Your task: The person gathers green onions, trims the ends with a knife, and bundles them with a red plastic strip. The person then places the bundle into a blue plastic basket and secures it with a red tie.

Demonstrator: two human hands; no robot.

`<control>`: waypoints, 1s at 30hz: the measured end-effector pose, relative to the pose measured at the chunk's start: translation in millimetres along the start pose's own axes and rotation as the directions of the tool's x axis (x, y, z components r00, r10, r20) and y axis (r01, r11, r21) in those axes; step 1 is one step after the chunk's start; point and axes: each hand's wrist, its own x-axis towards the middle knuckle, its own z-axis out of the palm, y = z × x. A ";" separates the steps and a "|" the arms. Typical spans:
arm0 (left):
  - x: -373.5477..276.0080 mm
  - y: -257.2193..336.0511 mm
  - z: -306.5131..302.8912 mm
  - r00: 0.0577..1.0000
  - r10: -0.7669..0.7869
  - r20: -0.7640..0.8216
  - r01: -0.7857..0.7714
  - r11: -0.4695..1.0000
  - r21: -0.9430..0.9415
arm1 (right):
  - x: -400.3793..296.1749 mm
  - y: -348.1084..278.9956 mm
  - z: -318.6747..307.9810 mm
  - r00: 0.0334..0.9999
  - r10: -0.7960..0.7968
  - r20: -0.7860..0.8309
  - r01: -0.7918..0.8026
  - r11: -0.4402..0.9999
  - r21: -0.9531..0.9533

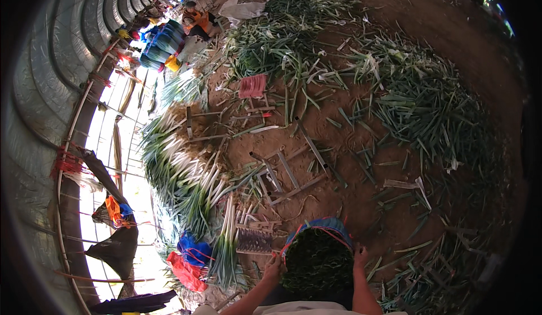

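Note:
A thick round bundle of dark green leaves point(317, 262), probably scallion or leek tops, stands cut side up against my body. A blue wrapper point(334, 223) with red cord lines its far rim. On the left side of the rim, my left hand point(274, 267) grips the edge. My right hand point(360, 256) has hold of the opposite edge, fingers curled. Whether the fingers pinch the wrapper or the cord is too small to tell. Just left of my left hand is a low rack point(255, 239) with a ridged surface. White-stemmed scallions point(228, 226) lie beside it.
Metal stool frames point(289, 170) lie ahead on the soil floor. A long row of scallions point(186, 158) runs along the left. Leaf heaps point(432, 107) spread right and far. Red point(186, 270) and blue plastic bags point(194, 248) lie at left. A person point(198, 21) sits farther off near wrapped bundles point(165, 41).

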 end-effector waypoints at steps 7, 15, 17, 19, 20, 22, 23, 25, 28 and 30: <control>-9.4 6.3 -11.7 0.999 -0.044 -0.018 0.044 0.999 -0.003 | -15.4 -22.6 -2.9 0.982 0.127 0.142 -0.071 0.935 -0.347; 23.1 -2.5 -1.8 0.994 -0.091 0.053 0.094 0.994 -0.049 | 3.0 68.4 15.7 0.997 0.075 0.032 -0.081 0.954 0.289; 12.7 -5.2 -10.3 0.999 -0.044 -0.007 0.043 0.995 -0.090 | -8.3 68.5 24.4 0.995 0.070 0.077 -0.099 0.855 0.509; 7.5 -8.3 -12.1 0.999 -0.023 -0.039 0.019 0.994 -0.108 | -11.3 37.1 12.3 0.992 0.051 0.114 -0.104 0.840 0.533; 6.3 -0.5 -5.1 0.999 -0.016 -0.032 0.013 0.995 -0.096 | -4.6 21.0 3.3 0.992 0.041 0.120 -0.097 0.855 0.509; 12.8 14.1 6.0 1.000 -0.002 0.015 0.003 0.996 -0.089 | 9.9 -1.6 -9.8 0.982 -0.015 0.187 -0.050 0.938 0.343; 20.6 19.3 9.5 0.999 0.001 0.051 0.004 0.995 -0.098 | 14.2 -9.6 -16.8 0.973 -0.033 0.227 -0.026 0.967 0.253; 27.6 21.8 12.5 0.996 0.037 0.082 -0.028 0.994 -0.104 | 17.7 -39.0 -31.6 0.959 -0.064 0.275 0.049 0.997 0.058; 34.3 30.7 23.6 0.982 0.144 0.119 -0.137 0.989 -0.062 | 21.0 -52.4 -34.0 0.948 -0.121 0.295 0.133 0.991 -0.020; 37.7 30.9 23.4 0.971 0.180 0.155 -0.180 0.984 -0.012 | 24.4 -54.3 -32.6 0.941 -0.102 0.322 0.128 0.990 -0.062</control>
